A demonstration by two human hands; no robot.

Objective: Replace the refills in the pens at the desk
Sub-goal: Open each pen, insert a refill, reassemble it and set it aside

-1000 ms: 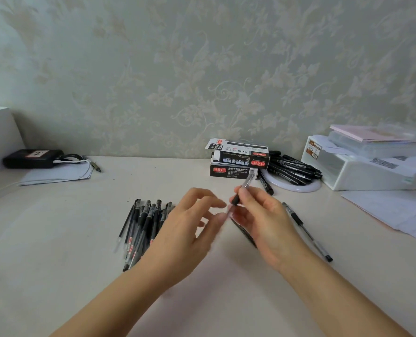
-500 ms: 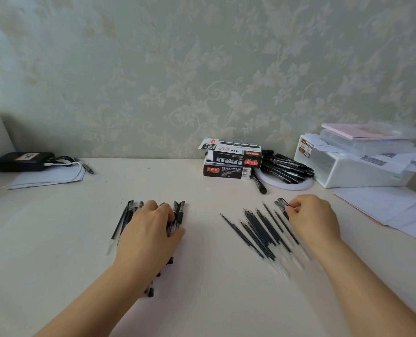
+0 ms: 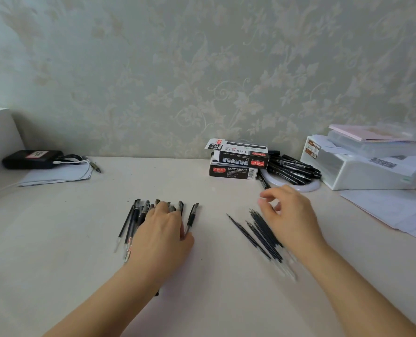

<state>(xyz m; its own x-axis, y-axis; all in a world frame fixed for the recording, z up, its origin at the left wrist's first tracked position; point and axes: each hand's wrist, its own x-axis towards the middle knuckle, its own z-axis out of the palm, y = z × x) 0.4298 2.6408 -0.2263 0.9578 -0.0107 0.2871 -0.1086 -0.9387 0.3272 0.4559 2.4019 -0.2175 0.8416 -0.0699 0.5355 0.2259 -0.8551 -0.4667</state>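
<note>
- At lower centre of the frame, the left hand (image 3: 162,235) lies palm down on a fanned row of black-capped clear plastic pens (image 3: 139,220), its fingers (image 3: 164,207) laid fairly straight across the barrels; whether any finger curls round a pen cannot be told.
- One more pen of the same kind (image 3: 192,218) lies just beside the thumb side of that hand, at the right edge of the row.
- Right of centre, the right hand (image 3: 291,218) hovers over a loose bundle of thin dark pen refills (image 3: 260,235), fingers (image 3: 266,197) loosely curled and blurred, holding nothing that shows.
- The refills lie slanted on the pale cream bench (image 3: 214,288), well apart from the pens.
- Further back, in mid-frame, two stacked black-and-white cardboard pen boxes (image 3: 236,161) stand by the wall.
- Just right of them, a heap of black marker pens (image 3: 292,169) rests on a white round plate (image 3: 309,187).
- At the right edge sit a white plastic storage box (image 3: 362,173) and loose white paper sheets (image 3: 391,210).
- At the left edge, a black rectangular case (image 3: 32,159) lies on folded white paper (image 3: 56,176).
</note>
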